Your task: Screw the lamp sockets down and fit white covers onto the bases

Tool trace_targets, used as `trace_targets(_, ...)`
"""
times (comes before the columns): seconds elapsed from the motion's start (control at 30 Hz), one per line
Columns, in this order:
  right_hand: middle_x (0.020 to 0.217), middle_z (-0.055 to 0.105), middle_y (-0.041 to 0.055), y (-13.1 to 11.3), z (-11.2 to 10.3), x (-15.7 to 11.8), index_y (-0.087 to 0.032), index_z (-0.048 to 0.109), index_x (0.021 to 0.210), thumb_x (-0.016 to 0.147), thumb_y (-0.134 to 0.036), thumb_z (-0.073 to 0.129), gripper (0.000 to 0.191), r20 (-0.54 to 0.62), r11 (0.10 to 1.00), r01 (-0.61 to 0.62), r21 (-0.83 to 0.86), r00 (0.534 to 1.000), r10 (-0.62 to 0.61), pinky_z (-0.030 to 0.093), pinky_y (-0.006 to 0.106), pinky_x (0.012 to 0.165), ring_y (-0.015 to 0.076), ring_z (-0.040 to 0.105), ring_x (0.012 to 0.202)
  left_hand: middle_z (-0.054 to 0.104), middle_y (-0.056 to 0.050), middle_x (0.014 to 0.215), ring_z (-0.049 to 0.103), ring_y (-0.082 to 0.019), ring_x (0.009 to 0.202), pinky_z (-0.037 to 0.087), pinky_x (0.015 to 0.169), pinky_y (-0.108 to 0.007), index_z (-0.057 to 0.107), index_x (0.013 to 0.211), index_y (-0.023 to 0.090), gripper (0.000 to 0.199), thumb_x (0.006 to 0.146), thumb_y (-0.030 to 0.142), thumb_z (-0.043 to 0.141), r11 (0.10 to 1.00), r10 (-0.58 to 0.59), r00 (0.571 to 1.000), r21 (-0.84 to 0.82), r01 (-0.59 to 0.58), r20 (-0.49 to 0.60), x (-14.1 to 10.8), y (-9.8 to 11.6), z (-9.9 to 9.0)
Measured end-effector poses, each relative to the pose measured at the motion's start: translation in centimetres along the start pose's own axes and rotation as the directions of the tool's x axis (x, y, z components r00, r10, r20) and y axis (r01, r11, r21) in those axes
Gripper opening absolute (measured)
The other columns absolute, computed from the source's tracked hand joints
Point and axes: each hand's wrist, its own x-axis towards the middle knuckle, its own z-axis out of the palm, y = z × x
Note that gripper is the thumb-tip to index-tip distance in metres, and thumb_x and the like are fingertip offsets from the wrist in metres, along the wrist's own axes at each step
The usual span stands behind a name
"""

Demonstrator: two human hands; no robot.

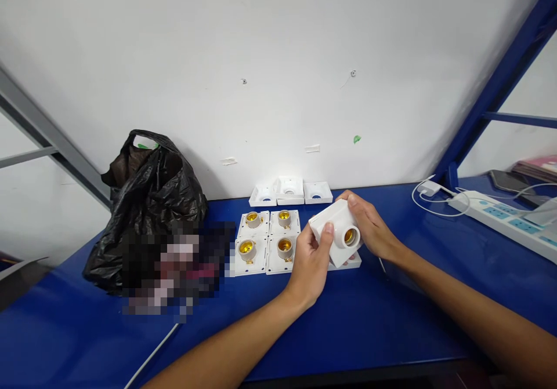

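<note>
Both hands grip one white square lamp holder (pixel 338 231), tilted above the table, its round socket with a brass-coloured inside facing me. My left hand (pixel 310 261) has its thumb across the front face and its fingers behind. Around the upper right edge is my right hand (pixel 369 224), thumb on top. To the left lie several open lamp holder bases (pixel 256 264) with brass-lined sockets, set in rows. Behind them are three white square covers (pixel 289 187) with round holes. Under the held piece, another white part (pixel 354 261) is partly hidden.
A black plastic bag (pixel 161 197) stands at the left, with a blurred-out patch in front. At the right a power strip (pixel 509 221) and a white cable with a plug (pixel 430 189) lie on the blue table (pixel 369 325). A white wall (pixel 296 58) rises behind.
</note>
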Motion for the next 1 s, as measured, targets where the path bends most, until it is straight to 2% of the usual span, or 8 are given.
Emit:
trace_targets(0.13, 0.064, 0.059, -0.0033, -0.29, 0.14, -0.07, -0.025, 0.054, 0.093, 0.103, -0.065, 0.040, 0.044, 0.028, 0.998, -0.031, 0.053, 0.999, 0.029, 0.040, 0.027, 0.045, 0.0144, 0.054, 0.049, 0.075, -0.006, 0.081, 0.074, -0.022, 0.061, 0.059, 0.051, -0.029, 0.060, 0.118, 0.014, 0.062, 0.089, 0.068, 0.066, 0.998, -0.060, 0.998, -0.029, 0.061, 0.034, -0.14, 0.13, 0.16)
trace_targets(0.27, 0.067, 0.057, -0.0034, -0.37, 0.21, -0.12, -0.023, 0.055, 0.092, 0.104, -0.062, 0.039, 0.044, -0.006, 1.000, 0.022, 0.007, 1.000, -0.022, 0.040, 0.025, 0.049, 0.0125, 0.051, 0.054, 0.072, -0.004, 0.073, 0.071, -0.020, 0.052, 0.052, 0.041, -0.025, 0.058, 0.116, 0.013, 0.063, 0.089, 0.071, 0.064, 0.999, -0.042, 0.998, -0.016, 0.043, 0.054, -0.24, 0.28, 0.20)
trace_targets(0.43, 0.067, 0.056, -0.0034, -0.19, 0.34, -0.25, -0.023, 0.055, 0.093, 0.106, -0.061, 0.035, 0.044, -0.020, 0.999, 0.031, -0.019, 0.999, -0.031, 0.041, 0.026, 0.051, 0.0128, 0.050, 0.056, 0.071, -0.003, 0.076, 0.067, -0.016, 0.050, 0.050, 0.040, -0.023, 0.058, 0.113, 0.016, 0.057, 0.092, 0.069, 0.062, 1.000, -0.021, 0.998, 0.014, 0.020, 0.062, -0.13, 0.12, 0.00)
trace_targets(0.57, 0.070, 0.055, -0.0027, -0.07, 0.21, -0.08, -0.023, 0.055, 0.091, 0.106, -0.059, 0.036, 0.044, -0.066, 0.994, 0.080, -0.072, 0.994, -0.085, 0.039, 0.027, 0.055, 0.0134, 0.049, 0.060, 0.067, 0.000, 0.081, 0.064, -0.011, 0.054, 0.050, 0.043, -0.019, 0.060, 0.104, 0.019, 0.047, 0.094, 0.065, 0.063, 0.997, 0.037, 0.999, 0.073, -0.037, 0.007, 0.07, -0.30, -0.36)
trace_targets(0.67, 0.071, 0.052, -0.0026, -0.07, -0.03, 0.10, -0.022, 0.055, 0.086, 0.106, -0.058, 0.038, 0.044, -0.091, 0.983, 0.133, -0.127, 0.985, -0.145, 0.037, 0.028, 0.057, 0.0134, 0.046, 0.062, 0.061, 0.003, 0.074, 0.059, -0.010, 0.052, 0.049, 0.043, -0.018, 0.059, 0.099, 0.019, 0.047, 0.094, 0.066, 0.062, 0.991, 0.050, 0.999, 0.123, -0.051, 0.009, 0.14, -0.50, -0.52)
trace_targets(0.77, 0.070, 0.050, -0.0029, -0.07, -0.10, 0.12, -0.022, 0.056, 0.085, 0.106, -0.059, 0.039, 0.046, -0.094, 0.981, 0.136, -0.140, 0.984, -0.150, 0.035, 0.028, 0.056, 0.0133, 0.044, 0.061, 0.057, 0.004, 0.068, 0.055, -0.009, 0.048, 0.046, 0.041, -0.018, 0.056, 0.097, 0.019, 0.047, 0.095, 0.066, 0.060, 0.987, 0.052, 0.999, 0.153, -0.053, 0.012, 0.08, -0.51, -0.51)
trace_targets(0.9, 0.072, 0.054, -0.0019, 0.20, 0.16, 0.01, -0.022, 0.061, 0.091, 0.107, -0.058, 0.036, 0.046, -0.105, 0.984, 0.134, -0.115, 0.984, -0.146, 0.037, 0.029, 0.058, 0.0140, 0.046, 0.063, 0.054, 0.004, 0.069, 0.053, -0.009, 0.053, 0.046, 0.044, -0.018, 0.055, 0.089, 0.019, 0.048, 0.094, 0.066, 0.062, 0.980, 0.096, 0.995, 0.178, -0.092, -0.013, 0.07, -0.33, -0.49)
trace_targets(1.0, 0.076, 0.059, -0.0010, 0.44, 0.35, -0.11, -0.022, 0.065, 0.097, 0.107, -0.057, 0.037, 0.046, -0.108, 0.988, 0.132, -0.085, 0.984, -0.140, 0.039, 0.028, 0.060, 0.0142, 0.050, 0.065, 0.050, 0.004, 0.069, 0.047, -0.009, 0.056, 0.040, 0.045, -0.018, 0.054, 0.088, 0.019, 0.046, 0.094, 0.064, 0.062, 0.968, 0.130, 0.991, 0.217, -0.125, -0.010, 0.19, -0.22, -0.67)
